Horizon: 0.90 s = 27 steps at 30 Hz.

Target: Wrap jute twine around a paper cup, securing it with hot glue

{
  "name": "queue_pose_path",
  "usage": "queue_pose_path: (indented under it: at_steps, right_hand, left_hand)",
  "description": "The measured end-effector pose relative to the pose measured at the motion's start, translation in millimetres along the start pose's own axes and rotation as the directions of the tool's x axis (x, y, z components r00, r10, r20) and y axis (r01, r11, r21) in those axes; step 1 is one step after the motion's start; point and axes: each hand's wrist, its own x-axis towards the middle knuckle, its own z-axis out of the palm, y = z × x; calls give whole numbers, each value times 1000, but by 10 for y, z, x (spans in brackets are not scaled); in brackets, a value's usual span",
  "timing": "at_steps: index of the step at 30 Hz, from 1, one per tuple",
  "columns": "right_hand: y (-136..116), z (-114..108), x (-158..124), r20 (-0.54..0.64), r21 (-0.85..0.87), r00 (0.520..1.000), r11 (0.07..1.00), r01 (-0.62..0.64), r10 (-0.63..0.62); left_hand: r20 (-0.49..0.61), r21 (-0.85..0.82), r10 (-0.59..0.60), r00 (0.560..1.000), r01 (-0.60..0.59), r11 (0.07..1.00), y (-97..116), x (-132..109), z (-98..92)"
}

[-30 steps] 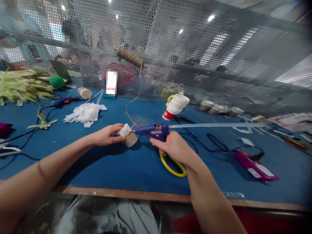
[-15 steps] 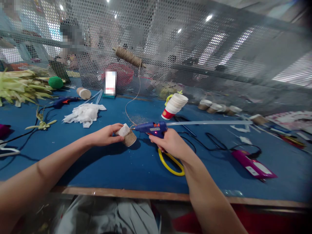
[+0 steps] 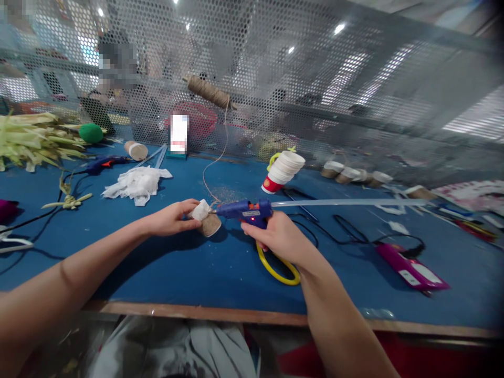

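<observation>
My left hand (image 3: 175, 218) grips a small cup (image 3: 210, 225) wrapped in brown twine, with a white piece (image 3: 201, 210) at its upper side. The cup lies tilted just above the blue table. In my right hand (image 3: 277, 233) is a blue glue gun (image 3: 246, 210), its nozzle at the cup's upper edge. A long clear glue stick (image 3: 350, 202) sticks out of the gun's back. Twine (image 3: 205, 176) runs from the cup up to a spool (image 3: 208, 91) on the mesh panel. Yellow-handled scissors (image 3: 277, 270) lie under my right hand.
Stacked paper cups (image 3: 283, 170) stand behind the gun. White cloth strips (image 3: 137, 184), a second glue gun (image 3: 104, 164) and husks (image 3: 35, 139) are on the left. A purple power strip (image 3: 411, 266) with black cables lies right. Several wrapped cups (image 3: 346, 174) line the back.
The glue gun and my right hand have shifted slightly, with the rear of the glue stick a little lower and further right. My left hand still holds the cup.
</observation>
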Motion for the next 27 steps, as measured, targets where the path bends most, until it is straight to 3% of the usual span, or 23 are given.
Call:
queue_pose_path:
  at_steps: [10,17,27]
  right_hand:
    - [-43,39,-37,52,74,999,997,-6,2]
    - [42,-2,43,-15,-18,1000,1000,-8,8]
    - [55,17,107,-14,28,999,999,-33,33]
  left_hand:
    - [5,6,-13,1000,13,1000,-18,6,1]
    - [10,11,-8,1000,8,1000,-7,0,-3]
    - [0,13,-1,1000,1,1000,-42,4,10]
